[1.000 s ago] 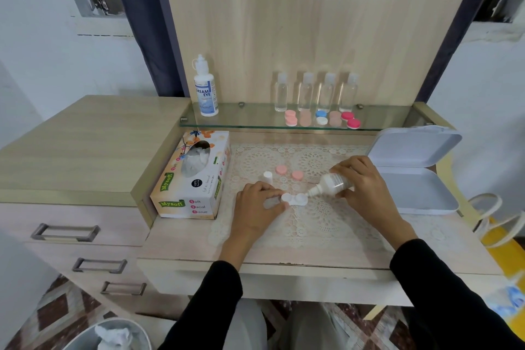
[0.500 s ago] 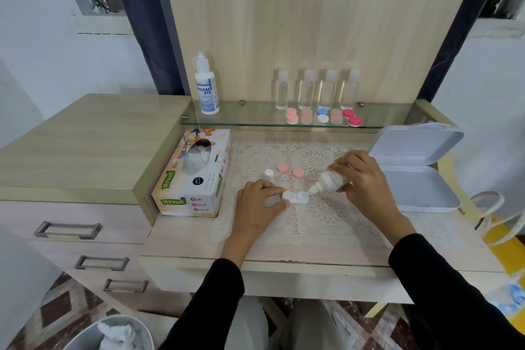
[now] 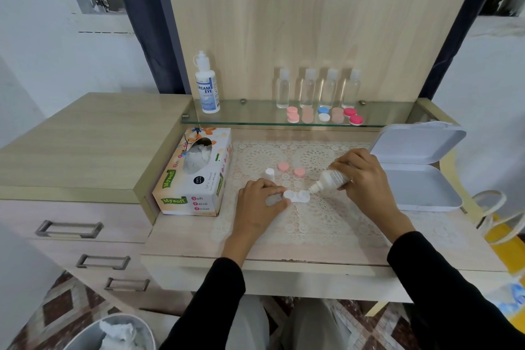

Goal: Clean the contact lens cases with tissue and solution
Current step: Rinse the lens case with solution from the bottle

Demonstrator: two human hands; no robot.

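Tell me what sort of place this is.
Probably a dressing table in a home, perhaps a bedroom: a wooden unit with drawers, a glass shelf holding small bottles and lens cases, and a lace mat beside a tissue box.

Tissue box (image 3: 196, 173) left of lens case (image 3: 297, 196); lidded box (image 3: 420, 173) right.

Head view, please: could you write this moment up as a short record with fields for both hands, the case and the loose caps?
left hand: holds the left end of the lens case on the lace mat
right hand: grips the solution bottle, tilted, nozzle at the case's right well
pink caps: two, off, lying behind the case
white cap: upright beside them
tissue box: left of the mat
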